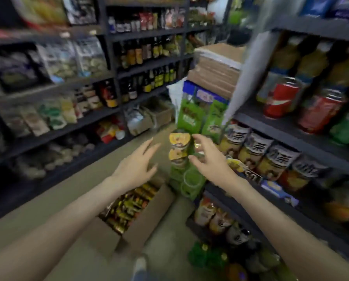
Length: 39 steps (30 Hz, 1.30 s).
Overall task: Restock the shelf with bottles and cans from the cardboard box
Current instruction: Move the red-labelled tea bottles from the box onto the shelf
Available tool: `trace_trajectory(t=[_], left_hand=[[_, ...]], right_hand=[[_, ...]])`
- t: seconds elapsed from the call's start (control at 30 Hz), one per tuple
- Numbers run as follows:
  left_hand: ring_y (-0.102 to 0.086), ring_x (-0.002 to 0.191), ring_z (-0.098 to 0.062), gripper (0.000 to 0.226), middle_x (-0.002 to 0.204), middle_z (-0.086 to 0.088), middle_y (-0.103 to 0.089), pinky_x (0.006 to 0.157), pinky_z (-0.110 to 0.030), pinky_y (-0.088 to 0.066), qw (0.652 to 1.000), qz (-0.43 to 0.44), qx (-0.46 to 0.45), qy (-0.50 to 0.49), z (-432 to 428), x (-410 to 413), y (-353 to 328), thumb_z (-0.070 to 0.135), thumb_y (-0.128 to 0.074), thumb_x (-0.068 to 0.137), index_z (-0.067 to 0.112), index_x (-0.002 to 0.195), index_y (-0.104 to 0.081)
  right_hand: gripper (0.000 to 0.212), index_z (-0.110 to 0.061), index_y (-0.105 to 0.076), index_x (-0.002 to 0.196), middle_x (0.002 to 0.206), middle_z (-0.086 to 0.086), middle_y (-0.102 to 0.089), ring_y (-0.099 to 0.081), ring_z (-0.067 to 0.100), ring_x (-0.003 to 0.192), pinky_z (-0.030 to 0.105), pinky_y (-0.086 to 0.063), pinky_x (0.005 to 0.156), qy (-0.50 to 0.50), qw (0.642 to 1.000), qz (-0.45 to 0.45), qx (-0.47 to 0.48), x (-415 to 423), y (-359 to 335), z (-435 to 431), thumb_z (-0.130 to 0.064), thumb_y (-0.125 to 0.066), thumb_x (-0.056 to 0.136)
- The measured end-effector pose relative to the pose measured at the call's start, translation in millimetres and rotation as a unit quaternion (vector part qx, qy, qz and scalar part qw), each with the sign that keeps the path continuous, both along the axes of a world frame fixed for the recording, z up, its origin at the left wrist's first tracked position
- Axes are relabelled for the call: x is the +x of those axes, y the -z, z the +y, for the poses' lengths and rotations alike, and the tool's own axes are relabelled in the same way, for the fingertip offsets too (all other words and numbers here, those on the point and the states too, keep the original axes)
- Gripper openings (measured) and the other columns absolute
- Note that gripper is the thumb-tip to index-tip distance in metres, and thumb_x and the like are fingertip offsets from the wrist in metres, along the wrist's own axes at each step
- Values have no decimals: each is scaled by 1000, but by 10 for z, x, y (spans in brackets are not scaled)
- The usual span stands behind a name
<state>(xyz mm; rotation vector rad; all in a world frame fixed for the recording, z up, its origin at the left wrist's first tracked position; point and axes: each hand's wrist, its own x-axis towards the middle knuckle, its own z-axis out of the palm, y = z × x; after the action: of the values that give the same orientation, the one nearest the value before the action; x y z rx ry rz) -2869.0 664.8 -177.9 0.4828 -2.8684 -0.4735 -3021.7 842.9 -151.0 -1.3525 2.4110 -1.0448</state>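
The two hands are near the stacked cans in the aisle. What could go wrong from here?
1. The stacked cans stand tall between the left hand and right hand; a careless touch may topple them.
2. The open cardboard box sits on the floor near the foot; a step may catch it.

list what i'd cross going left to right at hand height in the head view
blurred goods on the left shelf → left hand → yellow-topped containers → right hand → labelled jars on the right shelf
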Motion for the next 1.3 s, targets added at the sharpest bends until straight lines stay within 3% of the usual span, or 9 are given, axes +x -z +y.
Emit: trace_trajectory(t=[0.13, 0.23, 0.4, 0.63, 0.73, 0.97, 1.07, 1.13, 1.3], left_hand=[[-32, 139, -21, 63, 160, 2, -9, 100, -32, -41, 991, -83, 24, -98, -948, 469, 447, 38, -47, 96, 29, 151, -18], [-30, 140, -26, 63, 159, -5, -14, 106, -33, -34, 977, -135, 53, -157, -1706, 794, 827, 35, -48, 97, 23, 151, -20], [-33, 138, -31, 56, 158, -9, -16, 108, -36, -34, 946, -204, 140, -209, -2606, 1026, 1673, 27, -43, 99, 17, 150, -24], [-27, 140, -25, 61, 158, -7, -12, 111, -34, -29, 902, -291, 221, -228, -3190, 859, 3486, 27, -41, 97, 22, 151, -13], [-24, 142, -24, 61, 158, -7, -12, 113, -33, -25, 885, -312, 234, -255, -3344, 761, 4404, 28, -39, 99, 25, 152, -9], [-16, 144, -39, 74, 157, -24, -7, 114, -48, -20, 896, -331, 150, -254, -3449, 712, 6407, 34, -48, 95, 26, 153, -2], [5, 145, -39, 87, 156, -24, 13, 116, -46, 1, 894, -380, 78, -225, -3535, 500, 6937, 34, -46, 97, 25, 146, 25], [3, 145, -41, 94, 156, -25, 10, 114, -48, 3, 897, -377, 14, -230, -3612, 320, 7198, 34, -52, 96, 26, 144, 28], [-44, 124, -43, 98, 138, -30, -41, 103, -52, -37, 891, -356, -49, -276, -3785, 16, 7467, 27, -70, 84, 35, 151, 2]], right_hand=[[61, -18, -29, 147, 143, 4, -38, -45, 14, 123, 28, -41, 99, -65, 995, -39, 63, 43, 588, -1080, -17, -59, 94], [62, -20, -29, 147, 138, 4, -41, -49, 7, 110, 22, -41, 89, -83, 988, -73, 112, 141, 1119, -1912, -13, -58, 93], [69, -24, -19, 151, 148, 4, -31, -43, 21, 132, 32, -40, 105, -122, 957, -147, 218, 375, 2192, -2995, -9, -55, 94], [82, -34, -9, 151, 153, -3, -24, -39, 17, 135, 38, -44, 104, -106, 920, -186, 327, 427, 3899, -3823, -8, -58, 91], [82, -38, -5, 151, 151, -5, -24, -41, 15, 131, 30, -46, 99, -90, 915, -177, 350, 291, 4760, -4084, -16, -58, 93], [86, -35, 10, 151, 154, 0, -21, -33, 17, 134, 25, -38, 95, -184, 910, -124, 352, 275, 6530, -4627, -16, -54, 95], [90, -40, 11, 149, 157, -1, -16, -35, 18, 134, 30, -42, 98, -180, 900, -159, 365, 346, 7088, -4651, -15, -55, 94], [88, -40, 6, 150, 157, 0, -17, -34, 20, 137, 36, -41, 103, -131, 896, -223, 362, 337, 7333, -4624, -15, -56, 94], [76, -42, -5, 151, 154, -5, -25, -35, 13, 137, 29, -43, 100, -71, 886, -316, 332, 127, 7540, -4569, -17, -53, 97]])
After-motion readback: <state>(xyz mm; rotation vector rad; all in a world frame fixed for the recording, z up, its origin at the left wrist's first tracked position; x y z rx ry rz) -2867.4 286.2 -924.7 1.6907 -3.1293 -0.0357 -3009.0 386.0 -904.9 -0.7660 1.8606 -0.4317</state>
